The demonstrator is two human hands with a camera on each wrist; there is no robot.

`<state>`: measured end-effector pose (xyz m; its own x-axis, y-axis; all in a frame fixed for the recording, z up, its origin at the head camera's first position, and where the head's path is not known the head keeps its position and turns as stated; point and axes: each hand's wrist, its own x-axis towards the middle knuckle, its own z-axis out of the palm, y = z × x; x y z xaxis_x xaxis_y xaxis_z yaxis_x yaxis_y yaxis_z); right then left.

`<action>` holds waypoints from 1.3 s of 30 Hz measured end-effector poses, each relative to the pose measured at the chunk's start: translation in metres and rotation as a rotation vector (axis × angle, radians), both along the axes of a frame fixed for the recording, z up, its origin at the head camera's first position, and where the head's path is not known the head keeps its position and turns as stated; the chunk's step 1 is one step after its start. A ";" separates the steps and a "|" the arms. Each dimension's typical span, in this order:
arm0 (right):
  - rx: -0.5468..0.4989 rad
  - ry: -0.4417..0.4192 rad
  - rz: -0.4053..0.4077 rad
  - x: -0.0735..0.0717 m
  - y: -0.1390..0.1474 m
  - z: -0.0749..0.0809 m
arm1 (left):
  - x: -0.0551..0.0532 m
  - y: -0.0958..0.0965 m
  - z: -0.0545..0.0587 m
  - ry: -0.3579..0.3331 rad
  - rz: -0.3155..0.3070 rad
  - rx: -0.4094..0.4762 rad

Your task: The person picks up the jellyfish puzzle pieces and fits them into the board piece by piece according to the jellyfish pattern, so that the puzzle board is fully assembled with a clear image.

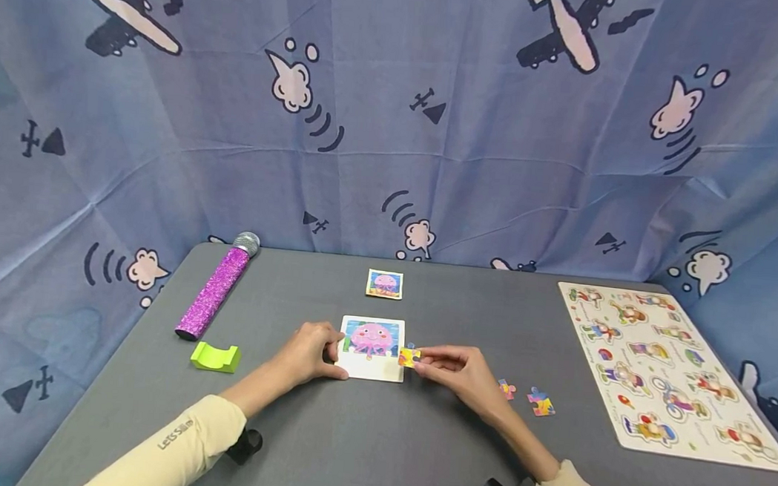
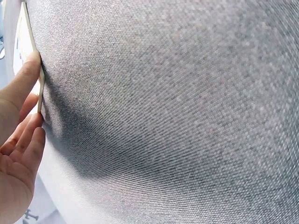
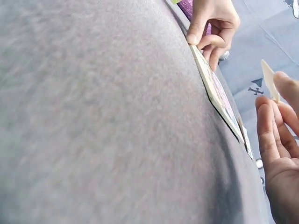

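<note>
A white-framed puzzle board (image 1: 381,370) lies on the grey table, its upper half filled with a pink jellyfish picture and its lower half bare white. My left hand (image 1: 310,353) holds the board's left side, thumb at the near corner and fingers along the edge. Between thumb and fingertips, my right hand (image 1: 459,371) pinches a yellow jigsaw piece (image 1: 409,357) just off the board's right edge. From the right wrist view, that jigsaw piece (image 3: 269,80) is raised and tilted, seen nearly edge-on. Two loose jigsaw pieces, one pink and yellow (image 1: 506,389), one multicoloured (image 1: 541,402), lie right of my right hand.
Behind the board lies a small jellyfish picture card (image 1: 384,284). To the left are a glittery purple microphone (image 1: 217,292) and a lime-green curved block (image 1: 215,357). A large board with figure pictures (image 1: 675,372) covers the right side. A patterned blue curtain (image 1: 383,124) hangs behind the table.
</note>
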<state>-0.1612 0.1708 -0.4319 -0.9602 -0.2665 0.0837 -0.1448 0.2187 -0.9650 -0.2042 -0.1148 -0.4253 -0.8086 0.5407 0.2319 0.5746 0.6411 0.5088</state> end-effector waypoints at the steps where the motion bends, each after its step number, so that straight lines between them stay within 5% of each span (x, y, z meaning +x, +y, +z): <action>1: -0.003 -0.001 0.013 -0.002 -0.002 -0.001 | 0.000 0.000 0.000 0.003 -0.003 -0.001; 9: -0.058 -0.020 0.084 -0.014 -0.023 -0.006 | -0.001 -0.001 -0.001 0.022 -0.019 0.001; 20: -0.041 0.001 0.034 -0.017 -0.057 -0.016 | -0.004 -0.001 -0.003 0.011 -0.013 -0.009; 32: 0.260 0.178 -0.113 -0.019 -0.080 -0.016 | -0.005 -0.002 -0.004 0.007 -0.002 -0.013; 39: 0.320 0.225 -0.092 -0.022 -0.087 -0.015 | -0.004 -0.002 -0.003 -0.002 -0.003 0.001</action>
<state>-0.1832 0.0842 -0.4466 -0.9483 -0.2272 0.2218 -0.3110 0.5246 -0.7925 -0.2083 -0.1171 -0.4279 -0.8076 0.5425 0.2312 0.5754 0.6388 0.5108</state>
